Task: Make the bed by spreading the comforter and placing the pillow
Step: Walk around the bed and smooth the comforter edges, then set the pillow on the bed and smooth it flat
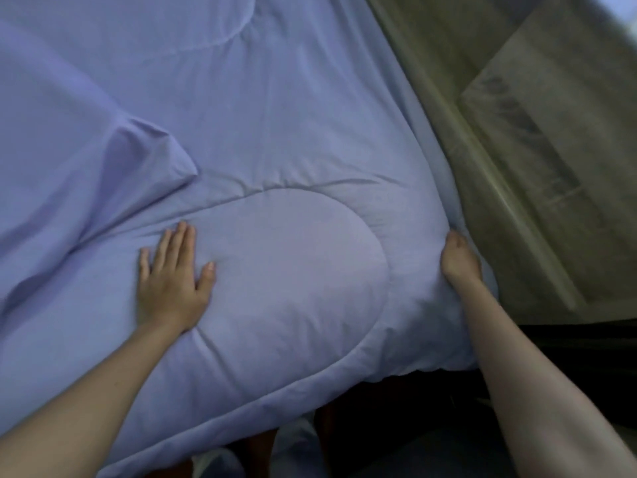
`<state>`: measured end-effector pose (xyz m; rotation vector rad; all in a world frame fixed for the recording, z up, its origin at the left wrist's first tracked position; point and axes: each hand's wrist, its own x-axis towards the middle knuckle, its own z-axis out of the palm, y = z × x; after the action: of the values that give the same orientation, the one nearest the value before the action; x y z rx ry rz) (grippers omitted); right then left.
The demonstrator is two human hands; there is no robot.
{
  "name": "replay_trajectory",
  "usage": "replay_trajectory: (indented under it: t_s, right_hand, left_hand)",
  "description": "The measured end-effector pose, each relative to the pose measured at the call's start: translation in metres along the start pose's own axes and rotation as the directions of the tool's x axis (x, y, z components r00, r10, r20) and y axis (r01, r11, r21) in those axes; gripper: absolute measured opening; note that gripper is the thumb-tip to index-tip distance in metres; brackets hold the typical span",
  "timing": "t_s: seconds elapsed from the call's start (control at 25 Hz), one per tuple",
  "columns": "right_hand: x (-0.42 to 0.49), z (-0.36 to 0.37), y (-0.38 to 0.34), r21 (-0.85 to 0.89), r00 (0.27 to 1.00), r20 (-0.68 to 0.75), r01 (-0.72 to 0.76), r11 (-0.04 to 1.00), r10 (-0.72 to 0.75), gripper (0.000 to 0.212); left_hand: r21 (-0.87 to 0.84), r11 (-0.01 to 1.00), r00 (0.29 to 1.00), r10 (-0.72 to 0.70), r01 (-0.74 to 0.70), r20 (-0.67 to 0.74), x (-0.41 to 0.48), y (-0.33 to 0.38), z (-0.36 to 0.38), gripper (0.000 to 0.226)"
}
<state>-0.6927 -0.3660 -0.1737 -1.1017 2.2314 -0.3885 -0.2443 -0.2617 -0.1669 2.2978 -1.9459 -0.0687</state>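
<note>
A lilac quilted comforter (275, 139) covers nearly the whole bed, with a raised fold (148, 150) at the left and stitched oval panels. My left hand (172, 277) lies flat on it, palm down, fingers spread, beside the near oval panel. My right hand (460, 258) is closed on the comforter's right edge, fingers tucked under the fabric at the bed's side. The comforter's near corner hangs over the bed end toward me. No pillow is in view.
To the right of the bed runs a pale olive wall or panel (551, 132), close to the comforter's edge. Dark floor (568, 357) shows at the lower right. My legs (262, 450) stand below the hanging comforter edge.
</note>
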Motion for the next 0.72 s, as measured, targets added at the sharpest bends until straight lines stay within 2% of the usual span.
replay_trajectory:
  t_s: [0.04,0.08,0.12,0.16,0.2,0.24,0.28,0.32,0.36,0.4,0.44,0.48,0.52,0.56,0.6,0.64,0.68,0.72]
  right_hand:
    - [0.001,-0.001,-0.021,-0.055,0.996,-0.028,-0.085,0.995,0.084,0.051]
    - [-0.007,0.0,-0.048,-0.107,0.992,-0.095,-0.089,0.99,0.079,0.05]
    - [-0.023,0.006,-0.075,-0.146,0.986,-0.164,-0.007,0.989,-0.018,0.049]
    - [-0.049,0.023,-0.098,-0.159,0.963,-0.199,0.153,0.975,-0.184,0.049]
    - [-0.082,0.047,-0.117,-0.172,0.913,-0.155,0.351,0.921,-0.377,0.052]
    - [-0.118,0.075,-0.128,-0.189,0.816,-0.001,0.568,0.801,-0.578,0.057]
    - [-0.158,0.102,-0.132,-0.224,0.656,0.194,0.753,0.618,-0.729,0.059]
    - [-0.181,0.123,-0.122,-0.275,0.504,0.34,0.861,0.428,-0.794,0.058]
    - [-0.183,0.131,-0.118,-0.327,0.417,0.407,0.897,0.296,-0.813,0.056]
    - [-0.17,0.13,-0.122,-0.339,0.425,0.425,0.893,0.294,-0.799,0.054]
    - [-0.154,0.125,-0.122,-0.396,0.553,0.364,0.82,0.413,-0.749,0.053]
    - [-0.141,0.117,-0.125,-0.466,0.71,0.284,0.689,0.555,-0.644,0.054]
    - [-0.127,0.104,-0.132,-0.511,0.855,0.206,0.509,0.693,-0.476,0.055]
    - [-0.115,0.094,-0.144,-0.511,0.946,0.14,0.322,0.797,-0.293,0.057]
    - [-0.11,0.086,-0.171,-0.505,0.981,0.14,0.189,0.842,-0.137,0.059]
    - [-0.109,0.084,-0.203,-0.495,0.984,0.165,0.139,0.858,-0.064,0.06]
    - [-0.115,0.091,-0.241,-0.462,0.973,0.206,0.189,0.866,-0.102,0.061]
    - [-0.123,0.103,-0.276,-0.412,0.94,0.264,0.314,0.855,-0.218,0.06]
  left_hand:
    - [0.0,1.0,1.0,-0.002,0.002,0.028,0.002,-0.001,-0.001,0.075]
    - [-0.006,1.0,0.998,-0.007,0.007,0.056,0.003,-0.004,-0.003,0.075]
    - [-0.016,1.0,0.996,-0.003,0.004,0.084,0.002,-0.006,-0.004,0.076]
    - [-0.02,1.0,0.994,0.007,-0.005,0.11,0.0,-0.008,-0.005,0.075]
    - [-0.016,1.0,0.991,0.014,-0.012,0.129,-0.005,-0.011,-0.007,0.074]
    - [-0.011,1.0,0.99,0.016,-0.014,0.142,-0.012,-0.014,-0.009,0.072]
    - [-0.008,1.0,0.989,0.006,-0.005,0.149,-0.022,-0.02,-0.011,0.071]
    - [0.005,1.0,0.988,0.001,-0.002,0.157,-0.034,-0.027,-0.011,0.071]
    - [0.031,1.0,0.989,-0.005,0.0,0.15,-0.048,-0.035,-0.011,0.073]
    - [0.056,0.998,0.989,-0.044,0.037,0.141,-0.061,-0.045,-0.011,0.074]
    - [0.07,0.989,0.982,-0.137,0.128,0.133,-0.077,-0.054,-0.012,0.076]
    - [0.049,0.957,0.951,-0.288,0.284,0.115,-0.095,-0.064,-0.018,0.077]
    - [-0.01,0.877,0.872,-0.476,0.48,0.116,-0.11,-0.072,-0.025,0.08]
    - [-0.085,0.75,0.754,-0.646,0.656,0.12,-0.121,-0.077,-0.033,0.082]
    - [-0.163,0.599,0.62,-0.768,0.784,0.157,-0.126,-0.085,-0.042,0.081]
    - [-0.248,0.46,0.508,-0.842,0.852,0.183,-0.126,-0.094,-0.052,0.078]
    - [-0.359,0.339,0.42,-0.89,0.87,0.178,-0.12,-0.109,-0.064,0.073]
    - [-0.483,0.25,0.353,-0.926,0.839,0.134,-0.108,-0.129,-0.076,0.066]
